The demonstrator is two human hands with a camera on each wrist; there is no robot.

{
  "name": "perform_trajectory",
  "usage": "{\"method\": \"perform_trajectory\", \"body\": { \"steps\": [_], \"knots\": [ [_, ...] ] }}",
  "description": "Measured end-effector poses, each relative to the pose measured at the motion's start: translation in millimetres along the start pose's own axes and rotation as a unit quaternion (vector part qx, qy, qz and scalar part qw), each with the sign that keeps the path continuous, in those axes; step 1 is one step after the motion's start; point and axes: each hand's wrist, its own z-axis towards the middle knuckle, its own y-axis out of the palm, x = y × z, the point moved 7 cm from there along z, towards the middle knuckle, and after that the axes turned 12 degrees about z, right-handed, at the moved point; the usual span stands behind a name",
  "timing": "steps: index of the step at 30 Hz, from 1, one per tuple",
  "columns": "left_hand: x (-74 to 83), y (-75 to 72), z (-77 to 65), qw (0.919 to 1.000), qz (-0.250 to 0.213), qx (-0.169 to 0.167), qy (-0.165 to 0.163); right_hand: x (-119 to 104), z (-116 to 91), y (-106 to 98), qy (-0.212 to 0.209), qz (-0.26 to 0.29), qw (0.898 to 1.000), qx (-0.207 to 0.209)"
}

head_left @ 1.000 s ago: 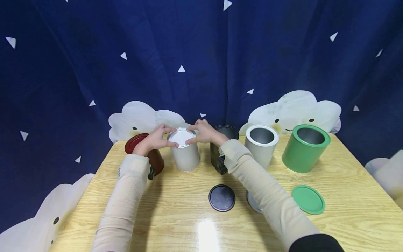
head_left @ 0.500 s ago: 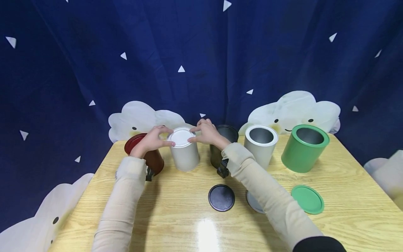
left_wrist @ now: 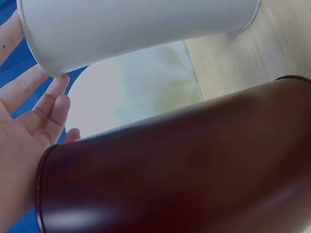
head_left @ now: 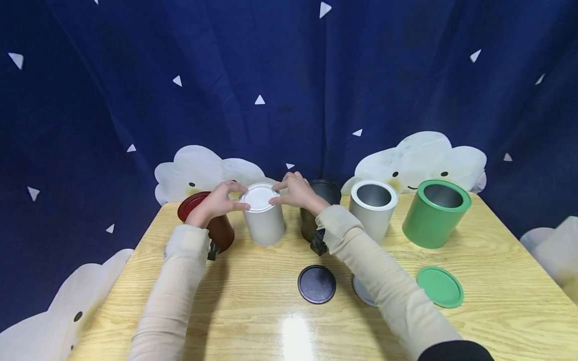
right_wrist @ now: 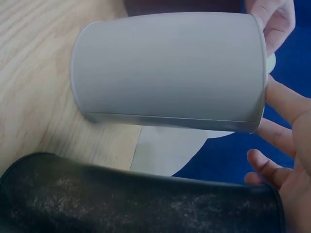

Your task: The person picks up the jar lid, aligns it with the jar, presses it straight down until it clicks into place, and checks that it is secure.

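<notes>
A white can (head_left: pixel 265 228) stands upright at the back of the table, topped by a white lid (head_left: pixel 259 198). My left hand (head_left: pixel 218 200) touches the left side of its rim, thumb and index finger spread apart. From the right, my right hand (head_left: pixel 298 193) touches the opposite side of the rim the same way. In the left wrist view, the dark red can (left_wrist: pixel 170 165) lies right beneath my left palm. A worn black can (right_wrist: pixel 146 204) sits below my right hand in the right wrist view.
To the right stand an open white can (head_left: pixel 372 215) and an open green can (head_left: pixel 431 223). In front lie a black lid (head_left: pixel 317 284), a grey-white lid (head_left: pixel 363 293) partly under my right sleeve, and a green lid (head_left: pixel 440 287). A blue curtain (head_left: pixel 289 75) hangs behind the table.
Both hands have drawn slightly apart, the thumbs sliding from the lid's top out to its rim. Over the last half second they have hardly moved. The cans stay in place.
</notes>
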Motion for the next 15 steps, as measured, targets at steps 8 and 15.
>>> {"method": "perform_trajectory", "body": {
  "steps": [8, 15],
  "knots": [
    [3.7, -4.1, -4.1, 0.9994, 0.019, 0.019, 0.024, -3.8, -3.2, -0.6, -0.009, -0.005, 1.000, 0.014],
    [9.7, -5.2, -10.1, 0.9982, 0.007, 0.043, 0.041, -6.0, -11.5, -8.4, -0.013, 0.040, 0.999, 0.032]
  ]
}}
